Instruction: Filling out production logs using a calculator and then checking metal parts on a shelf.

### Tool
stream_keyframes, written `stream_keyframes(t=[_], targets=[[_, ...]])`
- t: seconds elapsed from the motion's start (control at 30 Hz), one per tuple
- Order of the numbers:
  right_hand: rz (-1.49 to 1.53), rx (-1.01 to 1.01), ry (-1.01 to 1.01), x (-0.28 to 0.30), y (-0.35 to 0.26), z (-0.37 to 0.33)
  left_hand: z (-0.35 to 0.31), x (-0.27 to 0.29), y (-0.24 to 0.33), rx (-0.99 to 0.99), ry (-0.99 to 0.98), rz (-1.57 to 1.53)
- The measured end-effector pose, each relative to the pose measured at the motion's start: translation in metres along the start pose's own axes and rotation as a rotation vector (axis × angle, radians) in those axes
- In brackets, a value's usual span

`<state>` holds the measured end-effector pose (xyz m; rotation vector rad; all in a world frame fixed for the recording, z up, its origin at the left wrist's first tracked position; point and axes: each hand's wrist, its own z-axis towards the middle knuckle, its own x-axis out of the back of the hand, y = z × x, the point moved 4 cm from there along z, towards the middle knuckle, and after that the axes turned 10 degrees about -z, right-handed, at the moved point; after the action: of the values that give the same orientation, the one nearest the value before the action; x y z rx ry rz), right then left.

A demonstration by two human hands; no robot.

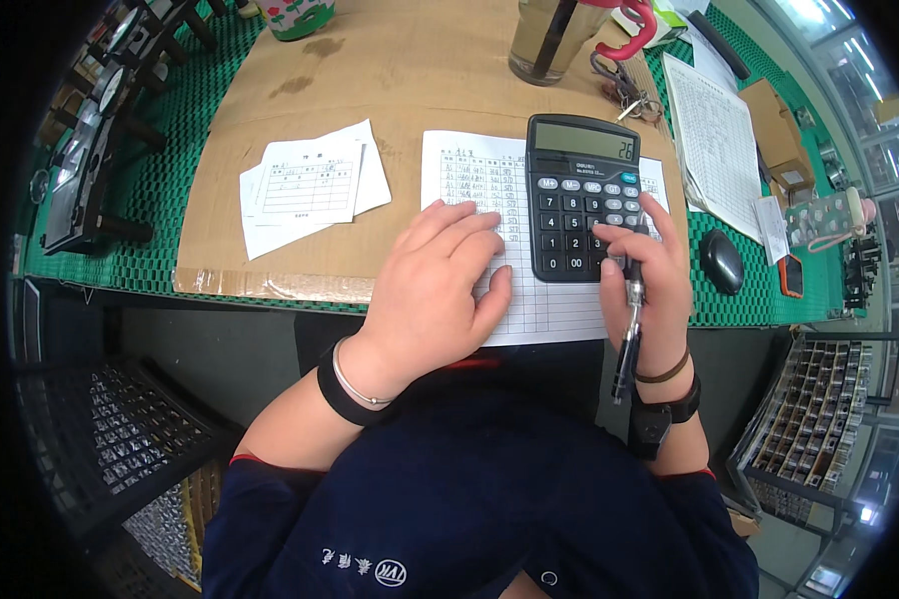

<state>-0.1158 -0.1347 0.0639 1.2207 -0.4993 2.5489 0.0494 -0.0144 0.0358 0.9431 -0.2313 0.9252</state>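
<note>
A black desktop calculator (567, 265) with a grey display lies on a printed form sheet (549, 317) with handwritten rows. My right hand (659, 280) is at the calculator's right side, fingers over its keys. A dark pen with a clear barrel (629, 329) is held in that hand, slanting down toward my wrist. Just left of the calculator, my left hand (445, 275) rests on the sheet with its fingers spread and slightly bent, holding nothing. Farther left, small paper slips (310, 185) overlap on the cardboard (370, 80).
A clear cup (554, 45) with a red handle stands beyond the calculator, with keys (629, 95) near it. A black mouse (721, 262), a stack of papers (714, 150) and a phone (791, 276) lie at right. Black fixtures (95, 180) line the left edge of the green mat.
</note>
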Motion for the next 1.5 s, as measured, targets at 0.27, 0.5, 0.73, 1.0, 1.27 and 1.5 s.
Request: stream_keyframes(t=[0.27, 0.5, 0.73, 1.0, 1.27, 1.5], targets=[[0.066, 0.095, -0.084, -0.005, -0.008, -0.007, -0.001, 0.0, 0.0, 0.006, 0.002, -0.003], [0.018, -0.035, 0.072, 0.015, 0.01, -0.023, -0.004, 0.0, -0.001, 0.009, 0.022, -0.024], [-0.031, -0.03, 0.011, 0.01, 0.008, -0.022, -0.003, 0.0, 0.0, 0.005, 0.038, -0.02], [0.084, 0.06, -0.049, 0.003, -0.013, 0.003, -0.003, 0.001, 0.001, -0.005, 0.038, -0.025], [0.018, 0.14, -0.171, -0.011, -0.026, 0.015, -0.003, 0.001, 0.001, -0.005, 0.033, -0.017], [-0.039, 0.135, -0.173, -0.014, -0.025, 0.016, -0.002, 0.001, 0.001, -0.007, 0.036, -0.025]])
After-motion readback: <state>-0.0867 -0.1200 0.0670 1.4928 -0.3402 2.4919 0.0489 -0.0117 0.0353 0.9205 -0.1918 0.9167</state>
